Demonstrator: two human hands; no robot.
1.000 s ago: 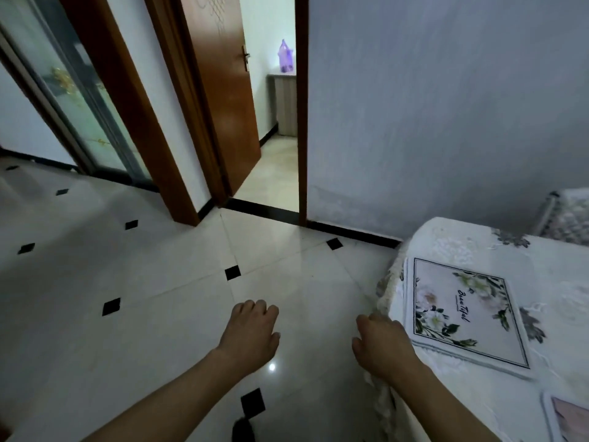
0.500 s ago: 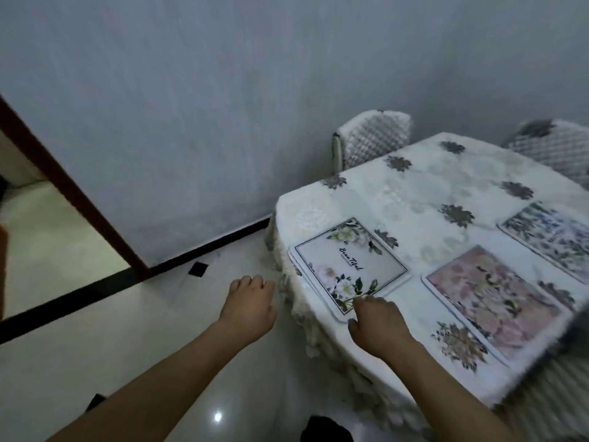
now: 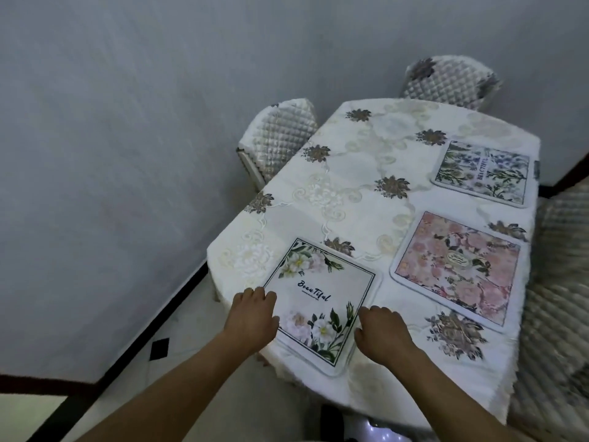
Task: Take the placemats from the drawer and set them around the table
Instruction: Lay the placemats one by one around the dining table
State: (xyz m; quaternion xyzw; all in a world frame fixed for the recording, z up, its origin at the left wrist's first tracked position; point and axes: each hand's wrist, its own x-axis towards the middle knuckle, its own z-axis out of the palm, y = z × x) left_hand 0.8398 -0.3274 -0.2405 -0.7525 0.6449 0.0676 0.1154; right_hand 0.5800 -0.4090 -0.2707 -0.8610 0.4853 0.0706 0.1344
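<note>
since half a second ago our left hand (image 3: 251, 317) has come off the floor side onto the white floral placemat (image 3: 322, 304), and our right hand (image 3: 381, 333) rests at its other edge. fingers are curled loosely, gripping nothing. we judge we're squaring this mat; next comes a small nudge. pink placemat (image 3: 459, 269) and blue-green placemat (image 3: 483, 172) lie on the lace-clothed tabletop (image 3: 347, 186), padded chairs (image 3: 277, 135) beside grey walls.

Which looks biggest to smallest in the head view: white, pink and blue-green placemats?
1. Pink floral placemat.
2. White "Beautiful" placemat, nearly the same; nearness to the camera makes this order unsure.
3. Blue-green leafy placemat, smallest-looking, but farthest away.
</note>
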